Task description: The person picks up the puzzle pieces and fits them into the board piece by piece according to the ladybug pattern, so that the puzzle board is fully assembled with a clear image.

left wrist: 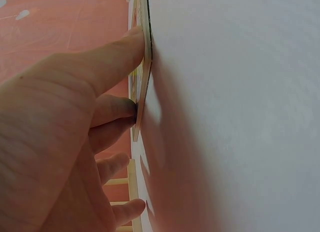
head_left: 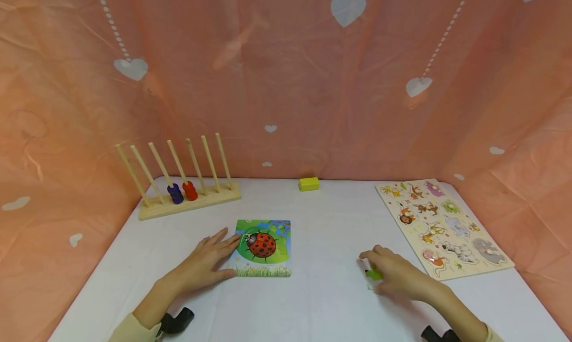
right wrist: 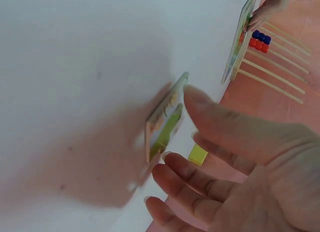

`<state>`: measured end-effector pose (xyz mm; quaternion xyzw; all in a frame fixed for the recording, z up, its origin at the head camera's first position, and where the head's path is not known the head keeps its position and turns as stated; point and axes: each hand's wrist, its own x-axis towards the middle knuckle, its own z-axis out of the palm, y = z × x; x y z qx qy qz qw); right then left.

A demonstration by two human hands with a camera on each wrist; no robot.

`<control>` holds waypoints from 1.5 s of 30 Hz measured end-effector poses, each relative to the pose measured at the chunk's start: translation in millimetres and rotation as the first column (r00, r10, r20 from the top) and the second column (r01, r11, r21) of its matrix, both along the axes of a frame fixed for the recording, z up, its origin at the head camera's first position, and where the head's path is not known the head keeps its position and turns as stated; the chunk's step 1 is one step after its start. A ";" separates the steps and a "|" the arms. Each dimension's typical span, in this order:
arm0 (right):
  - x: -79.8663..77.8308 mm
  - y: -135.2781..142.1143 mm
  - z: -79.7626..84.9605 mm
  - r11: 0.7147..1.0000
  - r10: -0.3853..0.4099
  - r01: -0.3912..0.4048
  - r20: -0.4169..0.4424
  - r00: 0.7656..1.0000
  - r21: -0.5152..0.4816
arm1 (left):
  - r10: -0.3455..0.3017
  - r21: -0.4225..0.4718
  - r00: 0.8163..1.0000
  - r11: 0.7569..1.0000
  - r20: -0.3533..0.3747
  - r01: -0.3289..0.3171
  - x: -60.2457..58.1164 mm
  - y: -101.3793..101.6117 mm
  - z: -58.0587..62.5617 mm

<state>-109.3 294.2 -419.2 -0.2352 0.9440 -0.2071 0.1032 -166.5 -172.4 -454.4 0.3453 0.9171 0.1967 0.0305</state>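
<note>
A square ladybug puzzle board (head_left: 262, 247) lies on the white table in front. My left hand (head_left: 206, 262) touches its left side, fingers on the top face; in the left wrist view the thumb (left wrist: 117, 59) lies against the board edge (left wrist: 145, 87). To the right, my right hand (head_left: 395, 275) hovers over a small flat piece with a green shape (head_left: 374, 273), partly hidden by the hand. From the right wrist, that piece (right wrist: 165, 124) shows between the thumb and the loosely spread fingers (right wrist: 195, 184). Whether the thumb tip touches its edge is hard to tell.
At the back left stands a wooden peg rack (head_left: 192, 203) with blue beads (head_left: 176, 193) and red beads (head_left: 189, 190). A yellow block (head_left: 309, 184) sits at the back edge. An animal puzzle board (head_left: 442, 228) lies at the right. Behind hangs an orange curtain (head_left: 286, 84).
</note>
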 end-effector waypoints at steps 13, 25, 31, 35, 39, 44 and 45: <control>-0.7 -1.3 -3.5 0.999 -0.006 0.008 -0.066 0.998 0.032 | 0.003 -0.008 1.000 1.000 0.010 -0.003 -1.6 0.4 0.6; 2.0 0.1 -3.8 1.000 0.011 -0.012 -0.044 0.999 -0.023 | -0.004 -0.010 1.000 1.000 0.002 0.004 -3.2 1.3 1.4; -3.3 -12.7 3.9 0.999 0.035 -0.035 -0.015 0.999 -0.031 | 0.000 -0.010 1.000 1.000 0.011 0.000 -1.3 1.2 3.9; -13.2 -34.3 5.5 0.997 0.057 -0.059 -0.041 0.998 -0.058 | 0.002 0.002 1.000 1.000 0.014 -0.002 0.8 0.4 4.7; -26.8 -63.9 3.2 0.990 0.109 -0.119 -0.110 0.988 -0.082 | 0.001 0.007 1.000 1.000 0.008 -0.001 1.2 0.3 2.6; -43.9 -106.7 -3.0 0.973 0.204 -0.220 -0.195 0.959 -0.066 | -0.008 0.009 1.000 1.000 0.004 0.008 -0.6 -1.3 -0.3; -46.6 -114.5 -3.8 0.967 0.227 -0.245 -0.208 0.951 -0.065 | -0.010 0.010 1.000 1.000 0.005 0.010 -0.7 -1.7 -0.4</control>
